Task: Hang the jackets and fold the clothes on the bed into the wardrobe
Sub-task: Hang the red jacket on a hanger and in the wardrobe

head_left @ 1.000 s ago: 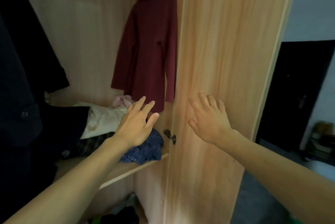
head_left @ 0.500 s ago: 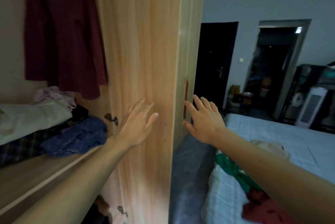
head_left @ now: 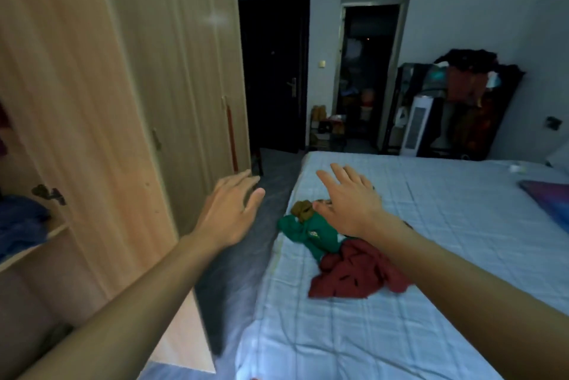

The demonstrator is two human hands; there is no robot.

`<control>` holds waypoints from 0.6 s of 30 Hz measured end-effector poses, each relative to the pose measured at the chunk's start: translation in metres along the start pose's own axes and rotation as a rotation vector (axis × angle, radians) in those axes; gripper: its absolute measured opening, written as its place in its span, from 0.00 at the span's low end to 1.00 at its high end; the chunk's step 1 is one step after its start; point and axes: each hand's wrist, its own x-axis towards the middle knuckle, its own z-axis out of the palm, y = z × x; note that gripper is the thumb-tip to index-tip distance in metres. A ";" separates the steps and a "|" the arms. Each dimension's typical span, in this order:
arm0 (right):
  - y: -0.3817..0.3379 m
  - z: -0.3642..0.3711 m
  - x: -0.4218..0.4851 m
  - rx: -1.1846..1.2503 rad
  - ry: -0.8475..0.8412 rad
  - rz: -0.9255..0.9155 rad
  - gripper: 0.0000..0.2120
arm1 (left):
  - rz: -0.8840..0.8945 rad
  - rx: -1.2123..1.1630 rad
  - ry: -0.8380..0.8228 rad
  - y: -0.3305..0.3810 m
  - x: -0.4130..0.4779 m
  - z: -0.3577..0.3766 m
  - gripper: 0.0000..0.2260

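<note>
Your left hand (head_left: 229,213) and right hand (head_left: 348,204) hover open and empty, so grabbing carelessly at the crumpled green garment (head_left: 311,235) touching the rumpled dark red garment (head_left: 354,275) near the pale blue checked bed's (head_left: 446,225) left edge may lift both or drop one floorward.

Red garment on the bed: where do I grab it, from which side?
Probably the raised middle folds of the red garment, coming down from the near side: it lies crumpled in a heap, and its far end touches the green garment.
</note>
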 end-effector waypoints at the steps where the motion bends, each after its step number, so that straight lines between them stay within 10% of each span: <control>1: 0.020 0.005 -0.010 0.011 -0.025 0.021 0.34 | 0.003 -0.016 -0.026 0.016 0.000 0.019 0.38; 18: 0.198 0.061 -0.050 0.060 -0.017 0.328 0.30 | 0.101 -0.191 -0.200 0.096 0.100 0.197 0.33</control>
